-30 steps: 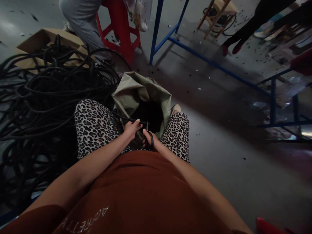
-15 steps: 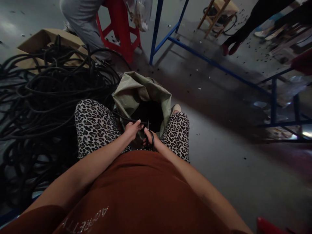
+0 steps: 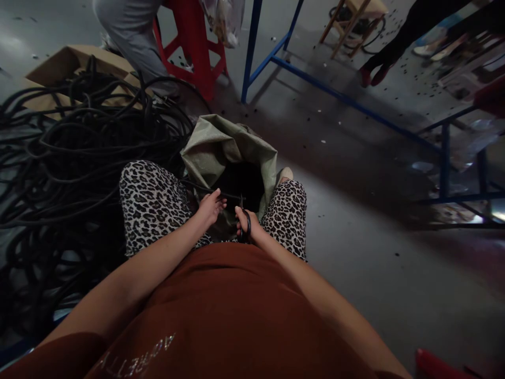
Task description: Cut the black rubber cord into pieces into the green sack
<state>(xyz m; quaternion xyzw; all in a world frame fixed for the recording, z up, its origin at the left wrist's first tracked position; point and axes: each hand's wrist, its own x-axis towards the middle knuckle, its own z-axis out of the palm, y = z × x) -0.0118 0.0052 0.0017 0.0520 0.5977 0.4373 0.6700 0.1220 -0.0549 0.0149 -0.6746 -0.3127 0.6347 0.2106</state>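
I sit with leopard-print knees on either side of an open grey-green woven sack (image 3: pixel 221 147). My left hand (image 3: pixel 210 206) grips a thin black cable (image 3: pixel 199 188) that runs in from the pile at the left and across the sack's dark mouth. My right hand (image 3: pixel 248 225) is closed around the black handles of scissors (image 3: pixel 245 223), whose blades point up toward the cable just right of my left hand. The blade tips are hard to make out in the dim light.
A big tangle of black cables (image 3: pixel 67 158) fills the floor at the left over cardboard (image 3: pixel 74 60). A red stool (image 3: pixel 193 47) and another person's grey trouser leg (image 3: pixel 130 31) stand behind it. Blue metal frames (image 3: pixel 339 97) cross the grey floor at the back and right.
My left hand has slid slightly up the cable toward the sack's mouth. My right hand with the scissors has stayed almost in place. The view has tipped a little.
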